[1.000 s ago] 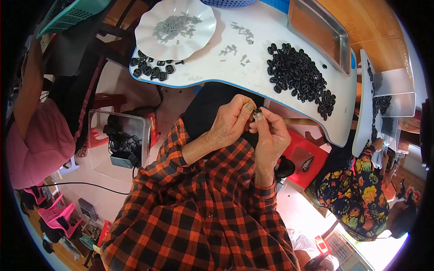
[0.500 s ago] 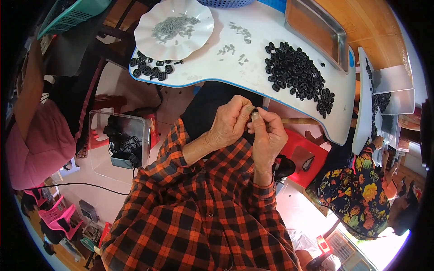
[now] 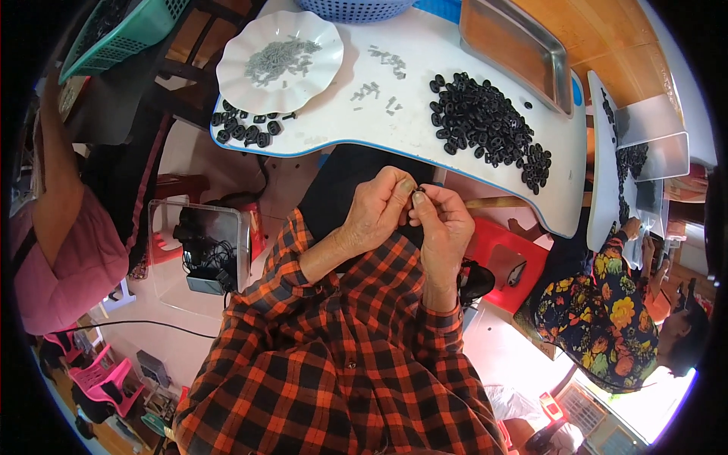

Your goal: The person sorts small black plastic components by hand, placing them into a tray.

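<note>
Background clutter, both sides

Left: green basket [image 3: 129, 38] up top, co-worker in pink top [image 3: 87, 262], clear bin [image 3: 171, 280] with black cables [image 3: 206, 254] inside, on pinkish floor [image 3: 178, 353]. Pink chair [image 3: 102, 379] lower left. Right: red stool [image 3: 532, 258], co-worker in floral top [image 3: 599, 330] beyond it. Blue basket [image 3: 356, 9] at top edge, metal tray [image 3: 516, 57] upper right.

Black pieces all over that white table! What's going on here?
A person's left hand and right hand meet just off the table's near edge, pinching a small dark piece that the fingers mostly hide. On the white table, a big heap of black pieces lies to the right, with a smaller group at the left by the wavy-edged plate. The plate holds little grey pieces, and more grey ones lie scattered mid-table.
</note>
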Demonstrator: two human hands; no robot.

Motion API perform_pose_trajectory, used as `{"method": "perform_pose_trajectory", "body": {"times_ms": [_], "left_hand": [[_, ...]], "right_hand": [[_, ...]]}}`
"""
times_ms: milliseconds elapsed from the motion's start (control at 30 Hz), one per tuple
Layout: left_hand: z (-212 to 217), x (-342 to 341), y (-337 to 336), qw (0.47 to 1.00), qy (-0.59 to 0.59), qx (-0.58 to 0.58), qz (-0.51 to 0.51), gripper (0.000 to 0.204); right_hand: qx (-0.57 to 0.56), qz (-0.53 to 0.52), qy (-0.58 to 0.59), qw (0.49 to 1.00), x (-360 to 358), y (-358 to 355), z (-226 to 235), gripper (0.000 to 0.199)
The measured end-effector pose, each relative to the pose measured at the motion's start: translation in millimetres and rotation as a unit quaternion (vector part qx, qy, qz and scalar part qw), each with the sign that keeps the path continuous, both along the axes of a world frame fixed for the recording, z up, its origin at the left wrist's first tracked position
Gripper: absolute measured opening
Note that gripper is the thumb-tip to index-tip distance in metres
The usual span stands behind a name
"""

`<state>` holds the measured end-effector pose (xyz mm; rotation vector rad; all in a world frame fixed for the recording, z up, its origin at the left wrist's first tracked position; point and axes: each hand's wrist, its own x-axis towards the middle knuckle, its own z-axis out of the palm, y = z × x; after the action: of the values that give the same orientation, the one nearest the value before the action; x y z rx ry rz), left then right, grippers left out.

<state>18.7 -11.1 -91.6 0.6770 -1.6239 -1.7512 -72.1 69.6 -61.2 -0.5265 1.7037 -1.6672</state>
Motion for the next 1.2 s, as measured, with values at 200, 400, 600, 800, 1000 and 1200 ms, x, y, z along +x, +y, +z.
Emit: {"method": "perform_pose_trajectory", "body": {"times_ms": [200, 400, 600, 800, 1000, 1200], "left_hand": [[2.0, -6.9, 2.8, 1.0, -0.005, -0.015, -0.001, 0.015], [6.4, -16.1, -5.3, 0.999, -0.01, -0.038, -0.009, 0.012], [11.1, -38.2, -29.1, 0.943, -0.038, -0.321, 0.08, 0.006], [16.5, -64.2, -39.7, 0.901, -0.115, -0.413, 0.066, 0.013], [17.4, -67.6, -39.8, 0.868, -0.185, -0.46, 0.03, 0.016], [15.3, -59.6, -43.6, 0.889, -0.148, -0.431, 0.035, 0.02]], "right_hand": [[0.001, -0.003, -0.001, 1.0, -4.6, 3.5, 0.9, 0.011], [0.019, -0.035, 0.008, 0.999, -10.4, 6.3, 3.5, 0.011], [0.026, -0.069, 0.044, 0.996, -22.8, 13.7, 1.0, 0.013], [-0.007, -0.063, 0.022, 0.998, -27.2, 19.4, -1.1, 0.01], [-0.024, -0.082, -0.012, 0.996, -29.5, 22.5, -2.5, 0.011], [-0.044, -0.093, -0.031, 0.994, -30.6, 20.4, -0.7, 0.012]]}}
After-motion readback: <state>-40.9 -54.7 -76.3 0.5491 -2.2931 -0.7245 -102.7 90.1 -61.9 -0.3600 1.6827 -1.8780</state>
